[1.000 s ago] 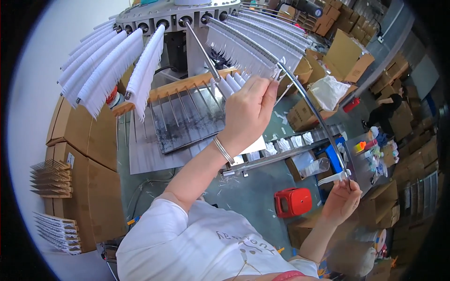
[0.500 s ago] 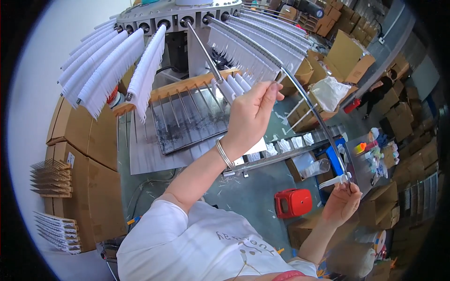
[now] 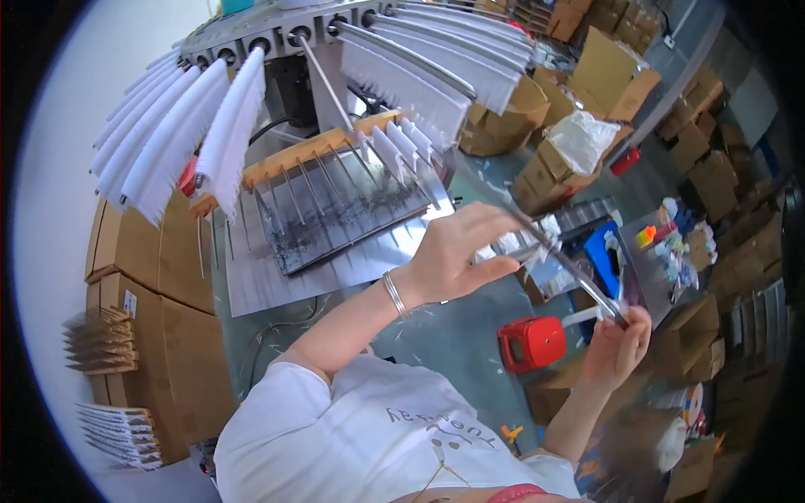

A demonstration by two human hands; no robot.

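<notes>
In my right hand, closed fingers grip the lower end of a slim shiny metal rod. A white plastic piece sticks out to the left beside that hand. My left hand, with bracelets on its wrist, is at the rod's upper end. Its fingers are stretched out and the thumb stands apart; the fingertips are blurred, and whether they touch the rod is unclear. Ahead, a round grey machine head carries rods hung with rows of white sheet-like pieces. One bare rod points toward me.
Below the machine, a wooden bar with metal pins lies over a dark plate; white pieces hang on several pins. A red stool stands on the floor. Cardboard boxes line the left, with pin racks beside them; more boxes are right.
My left hand has come down and nearer, its fingers straightening out. The rod now slants lower, away from the hanging white pieces. The view has shifted slightly.
</notes>
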